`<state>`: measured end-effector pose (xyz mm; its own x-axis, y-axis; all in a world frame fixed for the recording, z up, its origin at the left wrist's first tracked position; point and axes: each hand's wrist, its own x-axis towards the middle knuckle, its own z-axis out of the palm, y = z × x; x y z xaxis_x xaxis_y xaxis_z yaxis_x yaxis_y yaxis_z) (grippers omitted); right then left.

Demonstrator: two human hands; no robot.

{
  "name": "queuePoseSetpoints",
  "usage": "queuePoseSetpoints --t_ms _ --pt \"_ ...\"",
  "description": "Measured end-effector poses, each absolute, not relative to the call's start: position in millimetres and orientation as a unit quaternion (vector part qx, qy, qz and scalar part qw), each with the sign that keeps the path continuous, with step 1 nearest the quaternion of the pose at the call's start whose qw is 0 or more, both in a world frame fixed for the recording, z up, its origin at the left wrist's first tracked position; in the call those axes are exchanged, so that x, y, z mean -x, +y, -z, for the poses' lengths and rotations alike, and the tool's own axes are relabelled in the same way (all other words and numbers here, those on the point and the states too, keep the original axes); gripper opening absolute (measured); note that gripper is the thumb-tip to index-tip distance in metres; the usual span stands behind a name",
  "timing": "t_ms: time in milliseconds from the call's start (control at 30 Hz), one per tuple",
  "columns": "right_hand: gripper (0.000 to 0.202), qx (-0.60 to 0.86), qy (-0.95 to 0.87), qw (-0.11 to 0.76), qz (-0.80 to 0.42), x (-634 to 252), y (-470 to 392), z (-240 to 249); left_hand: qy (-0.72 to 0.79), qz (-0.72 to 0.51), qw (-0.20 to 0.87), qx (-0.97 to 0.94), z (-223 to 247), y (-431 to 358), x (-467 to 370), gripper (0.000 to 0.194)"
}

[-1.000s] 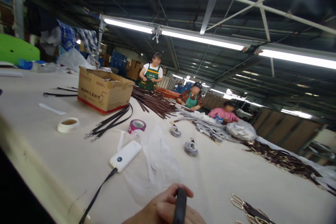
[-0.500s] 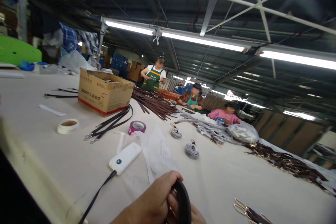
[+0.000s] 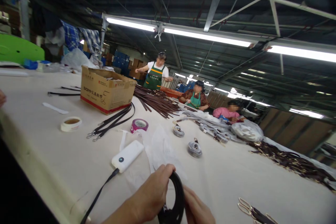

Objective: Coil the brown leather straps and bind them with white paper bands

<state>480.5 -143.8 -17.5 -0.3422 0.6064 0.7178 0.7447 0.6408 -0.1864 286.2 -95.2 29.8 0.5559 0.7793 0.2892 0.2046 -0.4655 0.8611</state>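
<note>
My left hand (image 3: 153, 194) is closed on the upper left of a coiled dark strap (image 3: 179, 196), thumb and fingers pinching its rim. The coil forms a ring with an open middle, held at the bottom of the view above the white table. My right hand (image 3: 198, 207) presses against the coil's right side, its fingers partly hidden. Beneath and behind the coil lies a thin clear plastic bag (image 3: 164, 148). To the left is a white power bank (image 3: 127, 156) with a black cable. A strap with gold-coloured clasps (image 3: 253, 211) lies at lower right.
A cardboard box (image 3: 107, 91) stands beside black straps, purple tape (image 3: 139, 125) and white tape (image 3: 71, 124). Wrapped coils (image 3: 194, 148) and brown strap piles (image 3: 154, 101) lie farther back. Three people work across the table; part of another hand (image 3: 2, 98) shows at the left edge.
The coil has turned, so its open middle shows more. My right hand has shifted to its right side. Across the table, the standing person has spread their arms; a hand has appeared at the left edge.
</note>
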Motion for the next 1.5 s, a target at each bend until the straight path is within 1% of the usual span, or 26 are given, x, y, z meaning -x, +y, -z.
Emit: queuePoseSetpoints --t_ms 67,100,167,200,267,333,400,500,567,633,667,733,867,933,967,1033,1100,1233,1400,1467,1500 --pt "0.032 0.465 -0.778 0.419 0.052 -480 -147 3 0.337 -0.323 0.389 -0.794 -23 -94 -287 0.049" --pt "0.033 0.488 -0.768 0.414 0.037 -477 -149 -4 0.342 -0.313 0.386 -0.797 -20 -94 -289 0.053" --pt "0.041 0.52 -0.774 0.359 0.042 -467 -152 -13 0.335 -0.304 0.387 -0.804 -18 -95 -293 0.058" --pt "0.044 0.537 -0.778 0.321 0.064 -461 -152 -15 0.33 -0.299 0.385 -0.808 -18 -97 -296 0.059" --pt "0.038 0.579 -0.767 0.253 0.116 -449 -150 -14 0.333 -0.282 0.373 -0.819 -18 -99 -300 0.06" --pt "0.031 0.606 -0.742 0.231 0.17 -442 -146 -8 0.347 -0.269 0.365 -0.821 -19 -102 -304 0.058" --pt "0.033 0.595 -0.739 0.235 0.213 -440 -142 -1 0.346 -0.279 0.381 -0.811 -20 -104 -304 0.05" --pt "0.034 0.556 -0.751 0.249 0.253 -445 -141 6 0.322 -0.317 0.449 -0.771 -23 -105 -298 0.04" --pt "0.032 0.533 -0.765 0.243 0.268 -451 -143 8 0.308 -0.31 0.547 -0.714 -27 -102 -293 0.04" --pt "0.029 0.51 -0.78 0.235 0.276 -456 -146 8 0.287 -0.265 0.666 -0.636 -31 -96 -288 0.04" --pt "0.028 0.498 -0.788 0.233 0.276 -457 -147 7 0.273 -0.235 0.711 -0.604 -32 -93 -286 0.034" --pt "0.028 0.479 -0.804 0.232 0.264 -459 -151 4 0.244 -0.185 0.762 -0.571 -33 -86 -283 0.021" --pt "0.028 0.456 -0.829 0.216 0.241 -463 -155 -2 0.178 -0.094 0.836 -0.511 -26 -77 -279 0.034" --pt "0.028 0.441 -0.84 0.201 0.244 -466 -157 -4 0.159 -0.077 0.859 -0.48 -21 -76 -279 0.042" --pt "0.028 0.434 -0.844 0.197 0.245 -467 -157 -5 0.16 -0.083 0.859 -0.479 -18 -77 -279 0.047" --pt "0.028 0.427 -0.849 0.194 0.243 -468 -158 -8 0.177 -0.109 0.847 -0.49 -15 -80 -281 0.049" --pt "0.029 0.425 -0.85 0.2 0.24 -467 -158 -11 0.193 -0.133 0.843 -0.484 -12 -86 -283 0.047" --pt "0.028 0.402 -0.857 0.238 0.218 -461 -160 -16 0.187 -0.163 0.882 -0.401 -8 -100 -281 0.046" --pt "0.032 0.401 -0.852 0.286 0.181 -451 -158 -1 0.168 -0.244 0.887 -0.354 -4 -120 -269 0.033" --pt "0.032 0.402 -0.852 0.292 0.167 -447 -156 7 0.157 -0.261 0.893 -0.331 4 -125 -262 0.036" --pt "0.029 0.401 -0.859 0.28 0.15 -445 -155 9 0.158 -0.265 0.896 -0.318 10 -127 -258 0.039"
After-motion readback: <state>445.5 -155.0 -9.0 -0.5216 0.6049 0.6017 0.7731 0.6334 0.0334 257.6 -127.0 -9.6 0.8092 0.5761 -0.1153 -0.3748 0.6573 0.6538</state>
